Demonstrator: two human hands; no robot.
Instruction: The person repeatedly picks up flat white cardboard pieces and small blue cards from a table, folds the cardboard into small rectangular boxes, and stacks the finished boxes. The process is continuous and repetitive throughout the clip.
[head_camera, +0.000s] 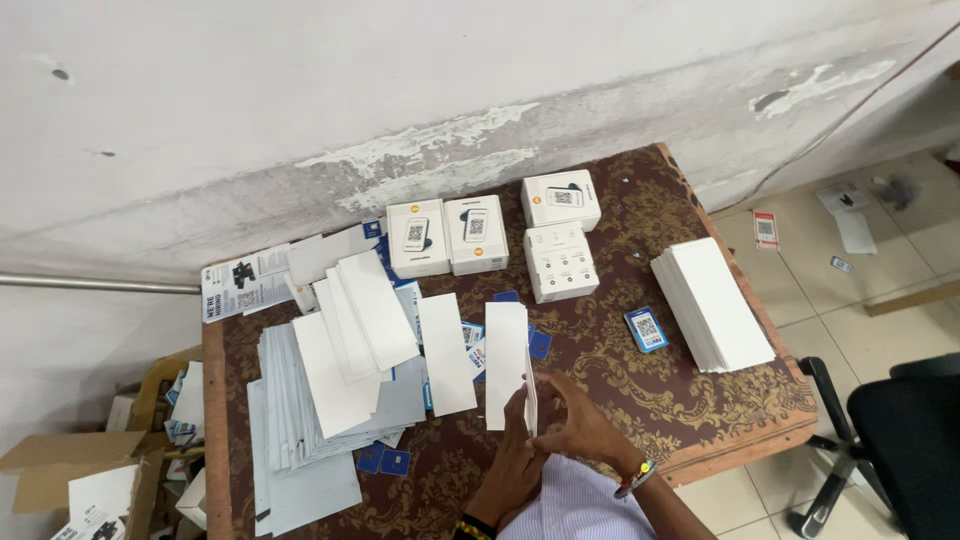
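Hands come first, close to the camera at the near edge of the table (760, 400). The left hand (515, 455) and the right hand (585, 425) are both closed around one thin white envelope (531, 405), which stands up on its edge between them. The fingers are curled onto it from both sides. The right wrist has a bright bead band, and the left wrist has one too.

Just past the hands, a long white envelope (505, 350) lies flat, and another one (447, 352) lies beside it. Small blue cards (540, 343) peek out near them. One more blue card with a square code (646, 328) sits alone a bit to the right.

On the left is a big messy pile of white envelopes (320, 400), spread out and overlapping. On the right is a tidy stack of white envelopes (712, 303), all lined up.

It looks like the work is partway done. The tidy stack may be the finished ones or the fresh ones; the picture cannot tell which. The messy pile shows many have been handled, and loose cards still wait.

Farther back, four small white boxes (500, 232) stand in a group near the wall. A printed leaflet (243, 282) lies at the far left corner.
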